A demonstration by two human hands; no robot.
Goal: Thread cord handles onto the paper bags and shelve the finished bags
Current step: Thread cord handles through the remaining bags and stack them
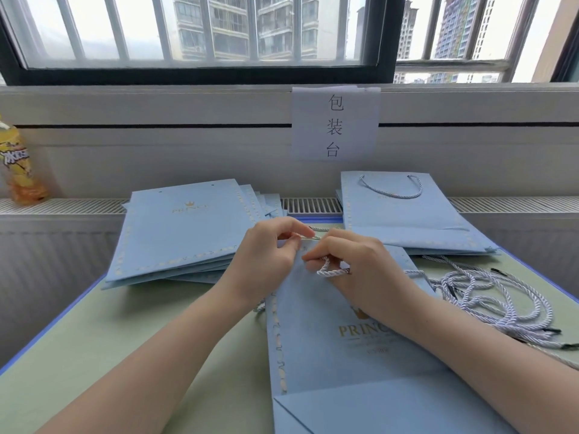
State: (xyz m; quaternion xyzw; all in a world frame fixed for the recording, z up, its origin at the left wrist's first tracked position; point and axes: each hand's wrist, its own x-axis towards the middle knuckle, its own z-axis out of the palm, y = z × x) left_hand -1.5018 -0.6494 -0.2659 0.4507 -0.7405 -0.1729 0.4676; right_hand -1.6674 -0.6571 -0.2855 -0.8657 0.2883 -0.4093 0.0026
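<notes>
setting: a pale green table with a blue edge (94, 333) is standing under a barred window, with a white paper sign (335, 123) hanging on the sill wall.
bag in hand: a flat light-blue paper bag with gold lettering (329, 364) is lying lengthwise in front of the person, its top edge pointing away, right under both hands.
left hand: the left hand (266, 255) is pinching the bag's top edge, fingers curled.
right hand: the right hand (354, 264) is gripping a twisted white cord (327, 270), a loop hanging below the fingers.
key relation: the cord end seems to be pointing toward the left fingers across the top edge; the hole itself is hidden, so the right hand looks like the one feeding.
supplies: a fanned stack of unthreaded blue bags (185, 227) is lying to the left, a loose pile of white cords (488, 296) to the right.
finished: a pile of blue bags with a cord handle showing (404, 214) is resting at the far right.
other: a yellow drink bottle (18, 164) is standing at the far left.
</notes>
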